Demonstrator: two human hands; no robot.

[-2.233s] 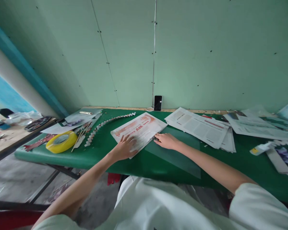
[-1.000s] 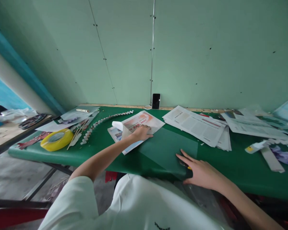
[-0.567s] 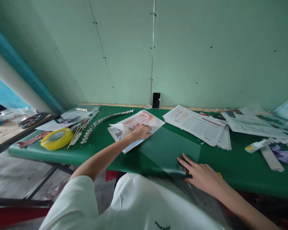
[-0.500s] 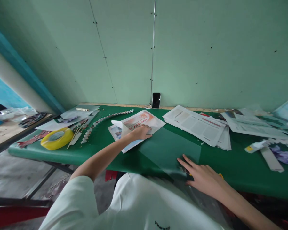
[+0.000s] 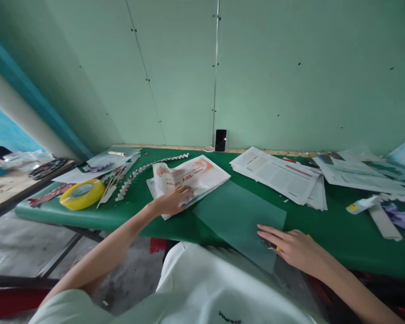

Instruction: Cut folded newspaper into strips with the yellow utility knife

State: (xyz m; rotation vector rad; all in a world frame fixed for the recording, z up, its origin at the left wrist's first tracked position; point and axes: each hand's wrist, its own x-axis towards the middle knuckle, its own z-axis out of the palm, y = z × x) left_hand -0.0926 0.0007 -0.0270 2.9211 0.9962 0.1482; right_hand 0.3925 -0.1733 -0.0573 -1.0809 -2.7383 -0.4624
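My left hand (image 5: 173, 200) presses palm-down on a folded newspaper (image 5: 193, 176) with red print, lying on the green table (image 5: 327, 236). A page of it is folded over toward the left. My right hand (image 5: 299, 248) lies near the table's front edge, fingers over a yellow-handled tool (image 5: 269, 245) that looks like scissors; most of the tool is hidden under the hand. The fingertips touch the corner of a translucent sheet (image 5: 236, 215) spread between my two hands.
A yellow tape roll (image 5: 82, 194), sticks and a zigzag paper strip (image 5: 145, 170) lie at the left. A phone (image 5: 220, 140) leans on the wall. Newspaper stacks (image 5: 280, 173) and a glue tube (image 5: 360, 206) are at the right. A second table (image 5: 6, 189) adjoins on the left.
My left hand slid back toward me and a newspaper page has been folded over flat. My right hand shifted slightly right along the front edge. The translucent sheet moved a little.
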